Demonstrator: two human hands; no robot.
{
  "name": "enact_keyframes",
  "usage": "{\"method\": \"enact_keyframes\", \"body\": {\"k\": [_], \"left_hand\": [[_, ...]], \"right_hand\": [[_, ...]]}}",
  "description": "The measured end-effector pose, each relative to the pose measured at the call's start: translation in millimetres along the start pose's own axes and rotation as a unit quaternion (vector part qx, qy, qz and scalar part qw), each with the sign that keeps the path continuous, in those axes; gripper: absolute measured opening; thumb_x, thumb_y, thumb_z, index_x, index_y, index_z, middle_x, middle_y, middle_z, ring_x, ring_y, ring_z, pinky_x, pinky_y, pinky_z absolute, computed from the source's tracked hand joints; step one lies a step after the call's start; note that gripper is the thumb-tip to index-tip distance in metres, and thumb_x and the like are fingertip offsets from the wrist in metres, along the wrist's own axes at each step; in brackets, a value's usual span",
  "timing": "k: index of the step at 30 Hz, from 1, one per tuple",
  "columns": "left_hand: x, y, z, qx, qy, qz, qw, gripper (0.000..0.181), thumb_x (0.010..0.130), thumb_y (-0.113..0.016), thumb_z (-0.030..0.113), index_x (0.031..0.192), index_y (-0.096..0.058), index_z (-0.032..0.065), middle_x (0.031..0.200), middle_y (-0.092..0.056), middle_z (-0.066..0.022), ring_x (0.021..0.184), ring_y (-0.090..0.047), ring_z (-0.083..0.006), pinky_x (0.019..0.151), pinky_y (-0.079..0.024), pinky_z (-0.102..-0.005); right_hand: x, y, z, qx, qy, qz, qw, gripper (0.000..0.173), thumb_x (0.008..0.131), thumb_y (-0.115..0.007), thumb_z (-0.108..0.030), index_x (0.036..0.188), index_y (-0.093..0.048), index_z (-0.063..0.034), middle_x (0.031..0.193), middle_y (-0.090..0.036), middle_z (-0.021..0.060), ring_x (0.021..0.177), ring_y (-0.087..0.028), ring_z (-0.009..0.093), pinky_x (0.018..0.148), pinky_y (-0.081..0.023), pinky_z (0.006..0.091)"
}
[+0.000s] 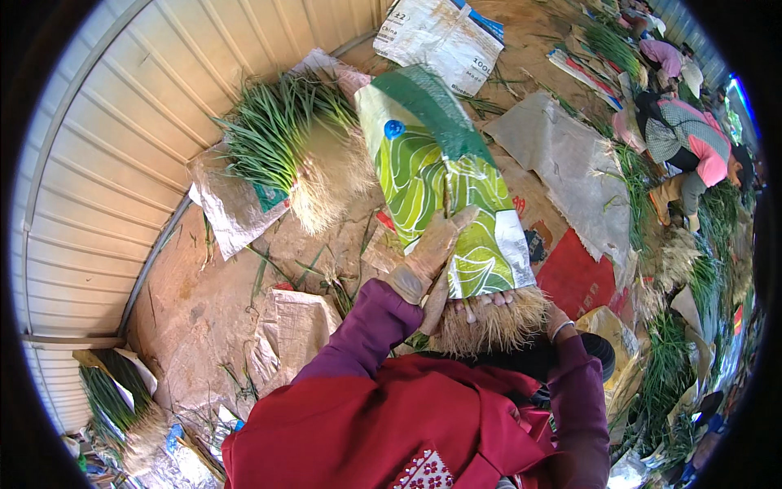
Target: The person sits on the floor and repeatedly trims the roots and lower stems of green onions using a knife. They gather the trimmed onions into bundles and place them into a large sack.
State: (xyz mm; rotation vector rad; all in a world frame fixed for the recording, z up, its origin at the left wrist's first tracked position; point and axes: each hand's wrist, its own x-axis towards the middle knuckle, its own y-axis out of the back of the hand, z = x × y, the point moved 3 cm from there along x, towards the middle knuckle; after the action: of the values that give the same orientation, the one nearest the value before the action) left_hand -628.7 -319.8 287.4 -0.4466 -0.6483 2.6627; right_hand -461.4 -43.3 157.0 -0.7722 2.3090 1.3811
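A bundle of spring onions lies before me, rolled in a green-and-white woven plastic sheet [464,202] with a leaf pattern. Its pale roots [489,327] and a few pinkish bulbs [498,298] stick out at the end nearest my body. My left hand [435,247], in a tan glove, grips the sheet along its left side, the thumb on top near a fold. At the right edge of the roots is my right hand [556,321]. Its fingers are hidden behind the bundle, so their hold does not show.
Loose spring onions [293,140] lie on sheeting by a corrugated metal wall [153,122]. A wrapped bundle [119,397] stands lower left. Grey sheeting [568,165] and a white printed sack [437,46] cover parts of the floor. A person [690,140] bends over more onions at right.
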Motion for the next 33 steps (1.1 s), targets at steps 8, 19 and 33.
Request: {"method": "enact_keyframes", "body": {"k": [8,19,33], "left_hand": [[-37,80,82,0.011,-0.065,0.154,0.986,0.044,0.083,-0.064,0.032,0.111,-0.056,-0.0008,0.101,-0.060,-0.0107,0.083,-0.061,-0.0179,0.073,-0.051,-0.0277],[-17,469,195,0.437,-0.043,0.473,0.764,0.048,0.085,-0.055,0.041,0.103,-0.061,-0.0027,0.100,-0.062,-0.0257,0.090,-0.063,-0.0302,0.073,-0.051,-0.0343],[-1,724,16,0.615,0.185,0.502,0.580,0.033,0.082,-0.055,0.036,0.096,-0.067,0.0092,0.100,-0.066,-0.0122,0.098,-0.062,-0.0285,0.079,-0.048,-0.0373]], "right_hand": [[108,24,-97,0.104,0.180,0.073,0.975,0.041,0.086,-0.045,-0.013,0.127,-0.048,-0.0054,0.131,-0.046,0.0155,0.121,-0.042,0.029,0.104,-0.033,0.0332],[263,13,-290,0.502,0.157,-0.303,0.795,0.048,0.095,-0.043,-0.032,0.134,-0.033,-0.0067,0.116,-0.053,0.0110,0.103,-0.056,0.022,0.083,-0.049,0.0338],[285,64,-182,0.079,0.124,0.053,0.988,0.027,0.079,-0.060,-0.007,0.106,-0.058,-0.0076,0.090,-0.058,0.0109,0.079,-0.059,0.027,0.067,-0.050,0.0335]]}}
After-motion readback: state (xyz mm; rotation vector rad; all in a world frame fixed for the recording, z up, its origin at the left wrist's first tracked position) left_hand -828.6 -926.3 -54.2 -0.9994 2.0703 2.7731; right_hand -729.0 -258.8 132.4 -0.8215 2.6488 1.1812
